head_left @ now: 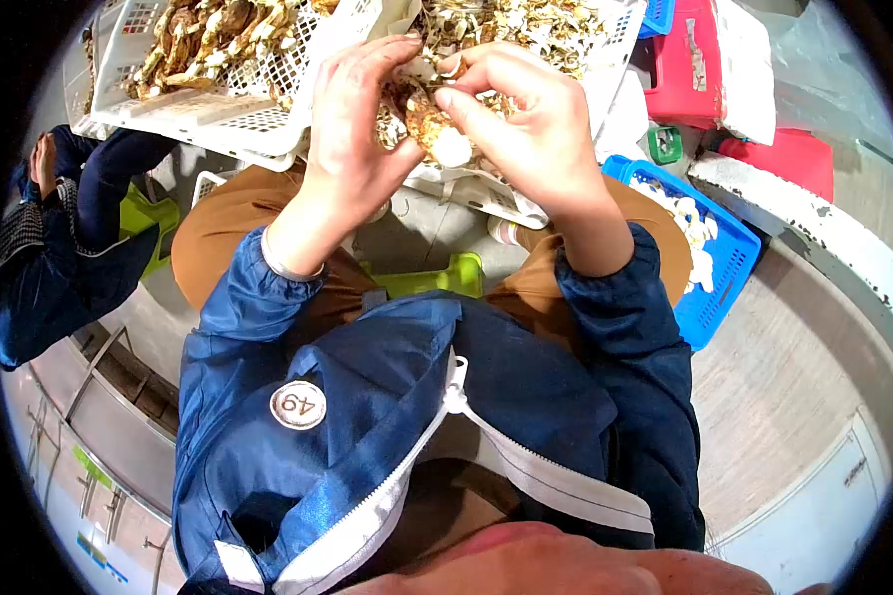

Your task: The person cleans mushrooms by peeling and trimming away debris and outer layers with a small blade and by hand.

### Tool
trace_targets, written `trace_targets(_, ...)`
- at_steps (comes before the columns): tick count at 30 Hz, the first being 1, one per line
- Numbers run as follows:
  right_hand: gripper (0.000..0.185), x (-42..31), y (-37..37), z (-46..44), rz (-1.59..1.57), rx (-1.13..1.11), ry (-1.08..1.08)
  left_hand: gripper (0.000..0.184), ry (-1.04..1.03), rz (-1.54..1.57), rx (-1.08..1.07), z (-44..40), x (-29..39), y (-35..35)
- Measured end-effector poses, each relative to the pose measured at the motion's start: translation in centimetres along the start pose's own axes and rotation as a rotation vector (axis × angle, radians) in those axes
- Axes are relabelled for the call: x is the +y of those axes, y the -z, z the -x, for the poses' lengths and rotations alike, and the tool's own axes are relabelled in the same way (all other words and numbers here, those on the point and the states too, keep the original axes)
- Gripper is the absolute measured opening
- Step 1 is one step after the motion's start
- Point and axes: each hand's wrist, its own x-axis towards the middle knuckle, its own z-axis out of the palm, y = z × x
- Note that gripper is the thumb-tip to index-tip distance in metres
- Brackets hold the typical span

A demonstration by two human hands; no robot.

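A knobbly brown piece with a white cut end, which looks like a mushroom [429,124], is between my two hands over a white basket of trimmings [526,30]. My left hand [352,129] curls around its left side, with the thumb near its lower edge. My right hand [536,114] closes on it from the right, with thumb and forefinger bent towards each other. A small pale bit shows at the right fingertips; I cannot make out whether it is peel or a tool. The fingers partly hide the piece.
Brown unpeeled pieces [214,40] fill a white basket [219,124] at the upper left. White pieces [699,233] lie in a blue basket [729,268] at my right. Red crates [684,64] stand at the upper right. Another person's sleeve [60,288] is at the left.
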Motion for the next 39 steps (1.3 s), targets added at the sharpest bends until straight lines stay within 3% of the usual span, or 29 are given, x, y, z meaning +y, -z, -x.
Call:
trace_targets(7, 0.010, 0.1, -0.3, 0.3, -0.126, 0.058, -0.151, 0.071, 0.041, 0.157, 0.009, 0.1, -0.3, -0.2)
trace_targets(10, 0.012, 0.6, -0.7, 0.5, -0.331, 0.075, -0.252, 0.070, 0.254, 0.446, 0.031, 0.9, -0.6, -1.0)
trace_targets(13, 0.012, 0.2, -0.1, -0.1, -0.170, 0.018, -0.055, 0.068, 0.316, 0.533, 0.035, 1.1, -1.0, -1.4)
trace_targets(17, 0.013, 0.4, 0.0, 0.0, -0.088, -0.007, -0.053, 0.067, 0.349, 0.505, 0.016, 1.3, -0.7, -1.3)
trace_targets(21, 0.014, 0.8, 0.0, 0.5, -0.324, -0.003, -0.312, 0.069, 0.229, 0.340, -0.038, 1.1, -1.0, -0.7)
trace_targets(22, 0.013, 0.4, 0.5, 0.3, -0.204, -0.030, -0.330, 0.070, 0.261, 0.471, -0.028, 1.2, -1.1, -0.9)
trace_targets(25, 0.014, 0.2, 0.7, 0.0, -0.349, 0.022, -0.416, 0.071, 0.375, 0.839, -0.013, 1.3, -1.2, -1.2)
trace_targets(26, 0.014, 0.4, 1.2, -0.2, -0.246, 0.017, -0.465, 0.071, 0.427, 0.944, -0.020, 1.2, -1.2, -1.0)
trace_targets(29, 0.013, 1.9, 1.9, -0.3, 0.192, 0.116, -0.264, 0.068, 0.501, 1.366, -0.037, 0.9, -0.9, -0.8)
trace_targets(31, 0.013, 1.5, 2.3, -0.8, 0.216, 0.083, -0.082, 0.068, 0.535, 1.552, -0.017, 0.7, -1.1, -0.7)
trace_targets(33, 0.015, -0.2, 2.3, -1.0, 0.177, 0.090, 0.056, 0.067, 0.579, 1.577, 0.007, 0.7, -1.2, -0.7)
trace_targets(39, 0.014, -0.8, 1.7, -0.5, -0.113, 0.001, 0.029, 0.060, 0.522, 1.391, -0.048, 1.0, -1.7, -1.3)
